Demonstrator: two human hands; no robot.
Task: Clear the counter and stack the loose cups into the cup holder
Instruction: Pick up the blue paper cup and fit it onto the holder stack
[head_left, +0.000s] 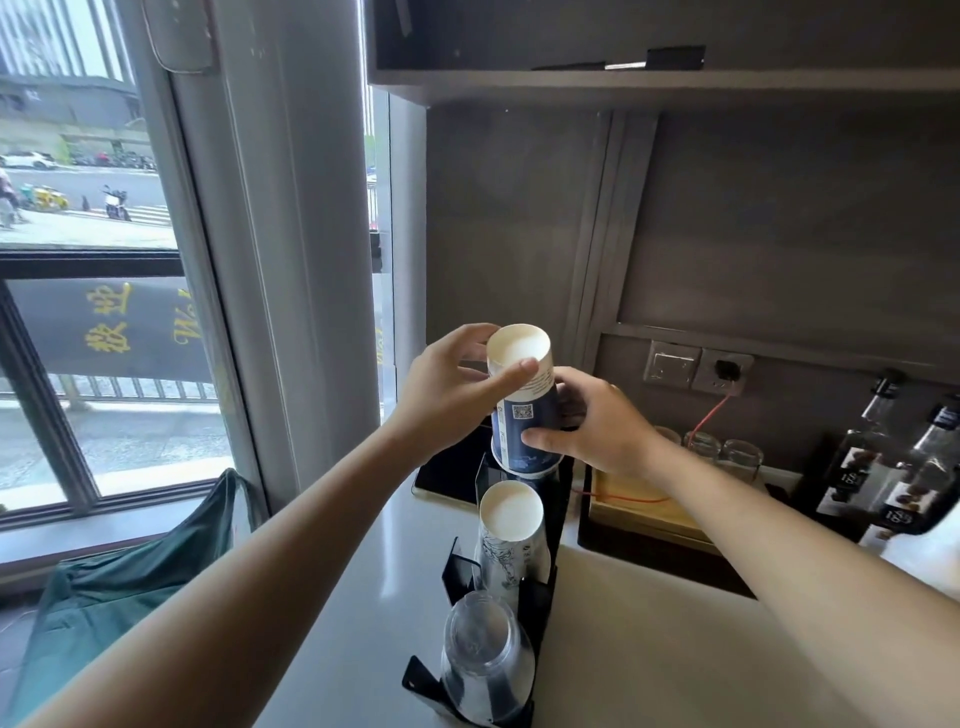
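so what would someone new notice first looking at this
Both hands meet mid-frame on an upside-down blue paper cup: the left hand grips near its white base, the right hand steadies its lower rim. Below, along the pale counter, a black cup holder carries an inverted white paper cup and clear plastic cups nearest the camera. Dark bottles stand at far right.

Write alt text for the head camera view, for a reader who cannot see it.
Both hands hold an upside-down dark blue paper cup over the far slot of a black cup holder on a pale counter: left hand near its base, right hand near its rim. Nearer slots hold an inverted white paper cup stack and clear plastic cups.
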